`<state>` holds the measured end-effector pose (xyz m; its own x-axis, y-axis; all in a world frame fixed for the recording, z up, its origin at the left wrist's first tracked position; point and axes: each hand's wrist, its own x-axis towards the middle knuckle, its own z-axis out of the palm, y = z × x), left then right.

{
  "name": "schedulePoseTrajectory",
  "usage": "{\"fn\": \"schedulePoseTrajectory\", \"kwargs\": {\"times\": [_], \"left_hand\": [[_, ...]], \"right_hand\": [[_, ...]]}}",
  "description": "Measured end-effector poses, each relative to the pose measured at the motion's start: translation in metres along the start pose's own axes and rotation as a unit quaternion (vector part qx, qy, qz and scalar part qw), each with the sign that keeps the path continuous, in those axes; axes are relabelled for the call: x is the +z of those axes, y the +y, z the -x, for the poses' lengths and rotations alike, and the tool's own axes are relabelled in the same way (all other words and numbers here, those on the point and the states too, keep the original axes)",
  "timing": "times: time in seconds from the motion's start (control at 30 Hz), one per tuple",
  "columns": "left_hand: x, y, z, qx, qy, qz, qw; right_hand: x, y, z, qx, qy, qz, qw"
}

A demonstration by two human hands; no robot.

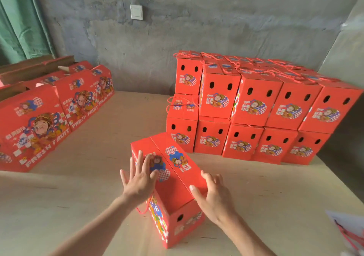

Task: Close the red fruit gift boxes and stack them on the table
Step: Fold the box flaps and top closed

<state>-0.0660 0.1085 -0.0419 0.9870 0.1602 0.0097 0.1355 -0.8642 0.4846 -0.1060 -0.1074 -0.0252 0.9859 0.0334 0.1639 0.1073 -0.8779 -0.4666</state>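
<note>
When we inspected the bench, one red gift box (185, 224) stood on the table (88, 187) directly before the worker, near the stack of closed boxes (246, 108) but apart from it, lid not yet shut. The left hand (139, 179) lay flat on the left flap (145, 145), fingers spread wide. The right hand (212, 196) gripped the right flap (177, 157) at its near edge, thumb inside, fingers curled over the outside. We judged the step to be folding both flaps to the ctr. Rec.: lower the flaps evenly, keep the rope handle (142, 209) clear of the seam, press along the full length w/ flat palms, and check the far end seats before lifting. Unclosed boxes (39, 118) lay far left.
</note>
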Motion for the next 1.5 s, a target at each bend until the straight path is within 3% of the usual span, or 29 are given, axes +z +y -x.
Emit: {"fn": "schedulePoseTrajectory", "kwargs": {"times": [0.1,0.17,0.23,0.27,0.3,0.37,0.43,0.5,0.53,0.63,0.7,0.73,0.8,0.9,0.97,1.03,1.1,1.17,1.23,1.33,1.43,1.5], "left_hand": [[-0.001,0.003,-0.006,-0.031,-0.013,0.033,0.999],[0.001,0.002,0.004,-0.046,0.048,0.088,0.994],[0.006,-0.002,0.026,-0.045,0.152,0.179,0.971],[0.01,-0.004,0.038,-0.054,0.176,0.208,0.961],[0.012,-0.007,0.048,-0.079,0.168,0.221,0.957],[0.015,-0.008,0.062,-0.152,0.059,0.255,0.953],[0.016,-0.004,0.067,-0.215,-0.05,0.292,0.931],[0.01,0.005,0.062,-0.246,-0.083,0.329,0.908],[0.006,0.011,0.056,-0.256,-0.08,0.371,0.889],[-0.009,0.027,0.044,-0.318,-0.032,0.546,0.774],[-0.011,0.03,0.04,-0.352,-0.007,0.608,0.711],[-0.012,0.031,0.039,-0.352,0.0,0.618,0.702],[-0.024,0.041,0.036,-0.303,0.026,0.605,0.736],[-0.07,0.065,0.023,-0.046,0.104,0.432,0.895],[-0.108,0.084,0.017,0.096,0.11,0.237,0.96],[-0.13,0.093,0.016,0.212,0.1,0.095,0.967],[-0.129,0.088,0.02,0.272,0.142,0.103,0.946],[-0.114,0.071,0.025,0.201,0.225,0.185,0.935],[-0.086,0.049,0.031,0.089,0.219,0.255,0.938],[-0.039,0.019,0.042,0.049,0.137,0.289,0.946],[-0.017,0.001,0.043,0.17,0.073,0.19,0.964],[-0.017,-0.005,0.037,0.219,0.039,0.162,0.961]], "right_hand": [[0.004,-0.006,0.032,-0.005,0.004,-0.004,1.0],[0.001,0.003,0.045,0.0,0.024,-0.11,0.994],[-0.005,0.02,0.046,0.087,0.007,-0.258,0.962],[-0.005,0.026,0.043,0.155,-0.049,-0.307,0.938],[-0.002,0.03,0.039,0.215,-0.124,-0.335,0.909],[0.009,0.03,0.028,0.274,-0.225,-0.393,0.849],[0.017,0.023,0.01,0.28,-0.252,-0.484,0.79],[0.017,0.013,-0.011,0.278,-0.253,-0.548,0.747],[0.013,0.006,-0.021,0.27,-0.249,-0.549,0.751],[0.005,-0.013,-0.048,0.24,-0.139,-0.471,0.837],[-0.002,-0.025,-0.059,0.251,-0.046,-0.466,0.847],[-0.011,-0.033,-0.062,0.242,-0.018,-0.469,0.849],[-0.029,-0.044,-0.066,0.182,-0.003,-0.501,0.846],[-0.061,-0.073,-0.06,0.038,-0.067,-0.532,0.843],[-0.069,-0.09,-0.052,-0.013,-0.14,-0.496,0.857],[-0.068,-0.102,-0.043,-0.019,-0.209,-0.486,0.848],[-0.07,-0.109,-0.04,-0.005,-0.239,-0.527,0.815],[-0.074,-0.111,-0.046,0.071,-0.211,-0.591,0.775],[-0.077,-0.111,-0.055,0.121,-0.17,-0.61,0.764],[-0.078,-0.115,-0.064,0.093,-0.132,-0.552,0.818],[-0.076,-0.119,-0.075,0.072,-0.067,-0.435,0.895],[-0.078,-0.118,-0.081,0.071,-0.094,-0.257,0.959]]}}
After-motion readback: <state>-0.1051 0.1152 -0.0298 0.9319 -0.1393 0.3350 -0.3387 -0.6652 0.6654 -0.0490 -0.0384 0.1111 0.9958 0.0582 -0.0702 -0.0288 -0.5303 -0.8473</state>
